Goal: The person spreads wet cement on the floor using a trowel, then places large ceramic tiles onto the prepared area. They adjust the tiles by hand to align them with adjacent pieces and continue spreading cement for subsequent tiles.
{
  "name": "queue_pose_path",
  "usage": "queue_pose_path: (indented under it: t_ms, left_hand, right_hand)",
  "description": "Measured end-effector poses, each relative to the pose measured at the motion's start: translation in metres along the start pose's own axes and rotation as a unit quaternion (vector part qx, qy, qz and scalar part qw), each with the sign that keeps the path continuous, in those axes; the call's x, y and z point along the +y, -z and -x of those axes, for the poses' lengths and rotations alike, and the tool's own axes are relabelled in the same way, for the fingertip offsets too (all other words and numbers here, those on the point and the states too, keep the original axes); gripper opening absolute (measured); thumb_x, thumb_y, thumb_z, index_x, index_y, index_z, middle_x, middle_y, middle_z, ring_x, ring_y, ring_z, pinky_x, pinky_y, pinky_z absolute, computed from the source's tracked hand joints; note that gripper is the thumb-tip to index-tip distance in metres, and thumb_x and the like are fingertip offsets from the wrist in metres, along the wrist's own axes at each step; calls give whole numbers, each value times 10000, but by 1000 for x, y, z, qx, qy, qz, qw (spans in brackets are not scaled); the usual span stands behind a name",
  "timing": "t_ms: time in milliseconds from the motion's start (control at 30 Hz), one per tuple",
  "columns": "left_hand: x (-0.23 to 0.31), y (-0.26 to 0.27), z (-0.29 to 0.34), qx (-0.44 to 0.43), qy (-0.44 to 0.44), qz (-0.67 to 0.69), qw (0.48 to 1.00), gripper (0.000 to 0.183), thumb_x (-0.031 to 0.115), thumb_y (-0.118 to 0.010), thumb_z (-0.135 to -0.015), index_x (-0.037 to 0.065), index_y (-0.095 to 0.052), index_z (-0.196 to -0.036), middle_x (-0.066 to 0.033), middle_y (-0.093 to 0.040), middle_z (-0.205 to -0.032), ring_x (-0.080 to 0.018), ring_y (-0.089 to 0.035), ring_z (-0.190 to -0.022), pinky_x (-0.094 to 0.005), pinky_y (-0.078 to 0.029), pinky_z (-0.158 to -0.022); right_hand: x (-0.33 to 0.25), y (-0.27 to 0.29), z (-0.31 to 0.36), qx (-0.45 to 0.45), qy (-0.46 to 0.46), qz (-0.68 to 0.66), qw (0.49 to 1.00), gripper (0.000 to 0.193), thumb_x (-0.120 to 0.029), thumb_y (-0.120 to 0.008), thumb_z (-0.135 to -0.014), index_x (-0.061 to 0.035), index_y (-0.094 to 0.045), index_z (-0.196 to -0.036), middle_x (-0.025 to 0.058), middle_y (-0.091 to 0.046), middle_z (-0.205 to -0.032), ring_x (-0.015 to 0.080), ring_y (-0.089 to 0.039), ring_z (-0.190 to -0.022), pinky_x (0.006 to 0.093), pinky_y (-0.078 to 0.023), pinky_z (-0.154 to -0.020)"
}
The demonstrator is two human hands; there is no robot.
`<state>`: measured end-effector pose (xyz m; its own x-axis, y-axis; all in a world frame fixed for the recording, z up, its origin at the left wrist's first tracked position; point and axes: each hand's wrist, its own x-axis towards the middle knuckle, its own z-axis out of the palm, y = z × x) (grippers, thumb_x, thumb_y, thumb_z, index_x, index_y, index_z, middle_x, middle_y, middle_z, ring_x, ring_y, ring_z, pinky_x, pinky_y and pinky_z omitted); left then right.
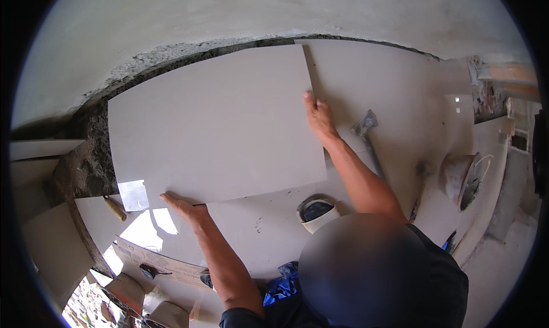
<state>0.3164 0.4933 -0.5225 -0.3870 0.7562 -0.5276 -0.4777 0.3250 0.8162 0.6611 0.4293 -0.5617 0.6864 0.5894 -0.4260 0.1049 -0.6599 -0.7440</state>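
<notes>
A large, glossy light-grey tile (217, 122) lies in front of me, its far edge near the wall base. My left hand (184, 208) grips the tile's near edge, left of its middle, with the fingers partly hidden underneath. At the right edge my right hand (319, 118) is closed round the tile, its thumb on top and its other fingers mostly out of sight. Just right of my right forearm, a hammer-like tool (366, 122) with a dusty grey head rests on a neighbouring tile (394, 88).
Rough dark mortar (97, 151) shows left of the tile. A wooden-handled tool (115, 208) lies near the left corner, beyond a cardboard strip (160, 259). A dusty bucket (457, 176) lies tilted at the right. One black-and-white rounded object (317, 212) sits near me.
</notes>
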Motion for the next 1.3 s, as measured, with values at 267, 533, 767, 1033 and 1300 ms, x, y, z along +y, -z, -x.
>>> queue_pose_path:
  t_ms: [267,533,767,1033,1300]
  left_hand:
    - [-5,-13,-20,59,4,-22,998,619,559,-410,-941,142,-332,-1391,-101,-413,-1366,-287,-435,-1250,-441,-431,-1024]
    - [-9,-16,-33,38,27,14,999,565,493,-539,-907,139,-406,-1327,-80,-469,-1303,-283,-460,-1212,-451,-441,-999]
    - [-11,-12,-44,30,19,-17,999,644,564,-447,-926,133,-317,-1386,-101,-404,-1365,-288,-416,-1256,-447,-422,-1033]
    - [12,17,-52,-7,125,-270,955,652,639,-359,-920,84,-430,-1254,-119,-567,-988,-220,-577,-778,-341,-487,-603]
    - [23,27,-65,6,180,-362,915,741,590,-503,-897,-112,-471,-1133,-152,-558,-725,-212,-532,-524,-302,-507,-490]
  right_hand:
    - [-12,-13,-23,25,-15,64,998,675,-600,-374,-939,19,-561,-748,192,-597,-690,359,-585,-676,452,-467,-662]
    - [-19,-14,-26,17,-35,86,995,659,-563,-334,-957,27,-608,-851,235,-643,-814,424,-619,-824,484,-488,-766]
    - [-25,-17,-31,32,-38,115,992,657,-543,-329,-960,29,-647,-908,247,-656,-906,448,-610,-910,495,-484,-819]
    - [-28,2,-52,-65,11,321,945,711,-539,-235,-955,15,-679,-922,251,-659,-940,414,-624,-948,498,-485,-863]
    - [-56,13,-61,-168,11,426,889,708,-620,-282,-924,-46,-593,-650,92,-583,-543,226,-609,-526,411,-505,-666]
